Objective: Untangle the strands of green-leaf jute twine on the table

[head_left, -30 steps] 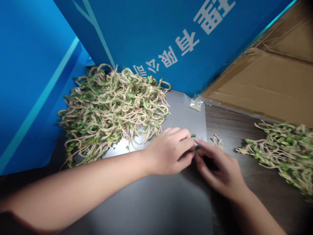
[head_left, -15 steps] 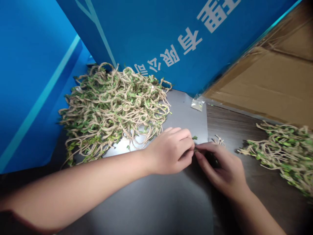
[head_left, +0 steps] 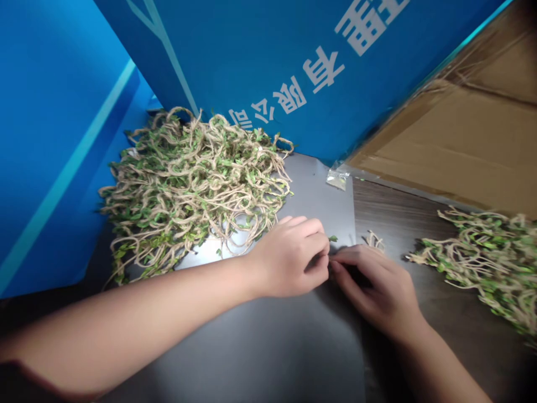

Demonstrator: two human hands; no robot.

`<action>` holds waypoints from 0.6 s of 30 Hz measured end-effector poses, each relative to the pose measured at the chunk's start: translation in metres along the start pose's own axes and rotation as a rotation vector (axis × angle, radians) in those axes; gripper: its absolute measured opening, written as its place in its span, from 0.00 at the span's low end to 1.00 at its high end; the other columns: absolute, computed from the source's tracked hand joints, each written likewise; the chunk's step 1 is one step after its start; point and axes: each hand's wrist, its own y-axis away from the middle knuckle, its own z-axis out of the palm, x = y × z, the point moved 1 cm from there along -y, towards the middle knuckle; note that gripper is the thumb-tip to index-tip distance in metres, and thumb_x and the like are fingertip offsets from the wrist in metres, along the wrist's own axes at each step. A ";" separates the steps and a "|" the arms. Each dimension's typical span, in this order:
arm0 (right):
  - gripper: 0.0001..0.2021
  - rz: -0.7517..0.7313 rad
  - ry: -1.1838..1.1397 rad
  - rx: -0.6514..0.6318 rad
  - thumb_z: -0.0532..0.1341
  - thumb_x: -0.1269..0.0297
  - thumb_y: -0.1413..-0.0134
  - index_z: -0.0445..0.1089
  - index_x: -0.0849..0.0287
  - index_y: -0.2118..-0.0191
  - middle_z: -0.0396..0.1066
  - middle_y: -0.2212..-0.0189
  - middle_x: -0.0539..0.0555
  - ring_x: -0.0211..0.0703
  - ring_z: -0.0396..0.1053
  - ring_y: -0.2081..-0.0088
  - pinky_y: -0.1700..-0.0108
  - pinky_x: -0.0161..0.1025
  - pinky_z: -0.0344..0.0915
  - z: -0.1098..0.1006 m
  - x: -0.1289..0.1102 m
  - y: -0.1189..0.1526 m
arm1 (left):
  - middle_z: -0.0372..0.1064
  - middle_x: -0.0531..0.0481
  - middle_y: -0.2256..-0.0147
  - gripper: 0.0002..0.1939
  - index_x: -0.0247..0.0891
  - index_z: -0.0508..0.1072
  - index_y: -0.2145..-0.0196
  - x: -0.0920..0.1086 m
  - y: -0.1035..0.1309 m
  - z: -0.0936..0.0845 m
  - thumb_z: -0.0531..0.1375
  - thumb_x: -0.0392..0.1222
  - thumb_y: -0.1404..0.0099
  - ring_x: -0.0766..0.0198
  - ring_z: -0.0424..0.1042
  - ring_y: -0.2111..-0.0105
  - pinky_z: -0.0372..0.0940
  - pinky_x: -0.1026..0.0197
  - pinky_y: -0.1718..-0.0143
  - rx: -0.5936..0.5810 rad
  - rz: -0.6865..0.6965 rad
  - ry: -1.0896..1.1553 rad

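Between my two grips sits a small piece of tan jute twine with a green leaf [head_left: 333,239], and little of it shows, so I cannot tell its long axis; the one visible leaf tip points away from me, toward the blue printed board [head_left: 268,56]. It lies on the grey sheet [head_left: 272,347] covering the tabletop, in front of that board. My left hand [head_left: 289,258] is curled shut, fingertips pinched on the piece. My right hand [head_left: 380,288] meets it from the other side, fingers narrow and bent, touching the same spot; whether it truly holds the piece I cannot tell.

I count two heaps of leafy twine: the big tangled heap [head_left: 193,184] left of the piece, against the blue board, and a smaller heap [head_left: 482,263] well to the right on the dark wood tabletop [head_left: 390,212]. One short loose twine scrap [head_left: 375,240] lies just beyond my right hand. One small clear plastic bag [head_left: 337,178] rests at the board's foot, beside the brown cardboard box [head_left: 465,134].
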 end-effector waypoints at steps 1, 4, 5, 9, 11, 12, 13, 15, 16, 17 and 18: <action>0.05 -0.001 0.002 -0.001 0.64 0.75 0.39 0.71 0.58 0.59 0.75 0.66 0.51 0.36 0.72 0.64 0.60 0.37 0.69 0.000 0.000 0.000 | 0.72 0.47 0.63 0.08 0.36 0.73 0.66 0.000 0.000 0.000 0.55 0.38 0.31 0.62 0.67 0.64 0.62 0.57 0.58 0.000 0.000 -0.001; 0.04 -0.002 0.004 -0.002 0.63 0.74 0.38 0.70 0.58 0.60 0.74 0.68 0.51 0.35 0.71 0.66 0.61 0.36 0.68 -0.001 -0.002 -0.001 | 0.72 0.47 0.63 0.09 0.36 0.73 0.65 0.000 0.000 0.000 0.55 0.38 0.30 0.62 0.67 0.63 0.62 0.56 0.57 -0.001 0.000 0.003; 0.04 -0.001 0.002 -0.001 0.63 0.74 0.38 0.70 0.58 0.60 0.74 0.68 0.51 0.35 0.71 0.66 0.62 0.36 0.68 -0.001 -0.002 -0.001 | 0.72 0.48 0.63 0.09 0.36 0.73 0.65 0.000 0.000 0.000 0.54 0.38 0.30 0.62 0.67 0.63 0.62 0.56 0.57 -0.002 0.000 0.003; 0.05 -0.004 -0.004 0.007 0.63 0.75 0.39 0.70 0.58 0.60 0.74 0.68 0.51 0.35 0.72 0.67 0.62 0.35 0.68 -0.002 -0.003 -0.002 | 0.72 0.47 0.63 0.09 0.36 0.73 0.65 0.001 0.000 0.000 0.55 0.38 0.30 0.63 0.67 0.64 0.62 0.56 0.58 -0.008 0.001 0.002; 0.05 -0.006 -0.010 0.020 0.63 0.75 0.39 0.70 0.58 0.61 0.74 0.69 0.51 0.35 0.72 0.67 0.63 0.35 0.69 -0.002 -0.004 -0.002 | 0.72 0.47 0.63 0.09 0.36 0.73 0.66 0.000 0.000 0.000 0.55 0.38 0.30 0.63 0.67 0.64 0.63 0.56 0.58 -0.010 0.001 0.008; 0.05 -0.008 -0.016 0.028 0.63 0.75 0.40 0.70 0.58 0.61 0.74 0.69 0.51 0.35 0.72 0.67 0.63 0.35 0.69 -0.003 -0.005 -0.002 | 0.72 0.47 0.63 0.09 0.36 0.73 0.66 0.000 0.000 0.000 0.55 0.38 0.30 0.63 0.67 0.64 0.63 0.56 0.58 -0.011 0.001 0.012; 0.06 -0.009 -0.023 0.033 0.63 0.75 0.40 0.70 0.58 0.61 0.74 0.69 0.51 0.35 0.72 0.67 0.63 0.35 0.69 -0.003 -0.005 -0.001 | 0.72 0.47 0.63 0.09 0.36 0.74 0.66 0.000 0.000 0.000 0.55 0.38 0.30 0.62 0.67 0.63 0.63 0.56 0.58 -0.012 0.000 0.016; 0.06 -0.012 -0.032 0.035 0.63 0.76 0.40 0.69 0.58 0.61 0.74 0.68 0.51 0.35 0.72 0.67 0.63 0.34 0.69 -0.004 -0.006 0.000 | 0.72 0.47 0.63 0.09 0.36 0.74 0.65 0.000 0.000 0.000 0.55 0.38 0.30 0.62 0.68 0.63 0.63 0.56 0.57 -0.015 -0.001 0.024; 0.06 -0.013 -0.034 0.033 0.63 0.76 0.40 0.69 0.58 0.60 0.73 0.68 0.51 0.35 0.71 0.67 0.63 0.34 0.68 -0.004 -0.006 0.000 | 0.72 0.47 0.63 0.09 0.36 0.74 0.65 0.000 0.000 0.000 0.55 0.38 0.30 0.62 0.68 0.63 0.63 0.56 0.57 -0.018 -0.001 0.027; 0.06 -0.014 -0.033 0.030 0.63 0.76 0.40 0.69 0.58 0.60 0.73 0.68 0.51 0.34 0.71 0.67 0.63 0.34 0.68 -0.004 -0.006 0.000 | 0.72 0.47 0.63 0.09 0.36 0.74 0.65 0.000 -0.001 0.000 0.54 0.38 0.30 0.62 0.68 0.63 0.63 0.57 0.57 -0.022 0.002 0.029; 0.06 -0.015 -0.031 0.027 0.63 0.76 0.40 0.69 0.59 0.60 0.73 0.68 0.51 0.35 0.71 0.66 0.62 0.35 0.68 -0.003 -0.005 0.000 | 0.72 0.47 0.63 0.09 0.36 0.74 0.65 0.000 -0.001 0.000 0.54 0.38 0.30 0.62 0.68 0.63 0.63 0.57 0.57 -0.027 0.004 0.029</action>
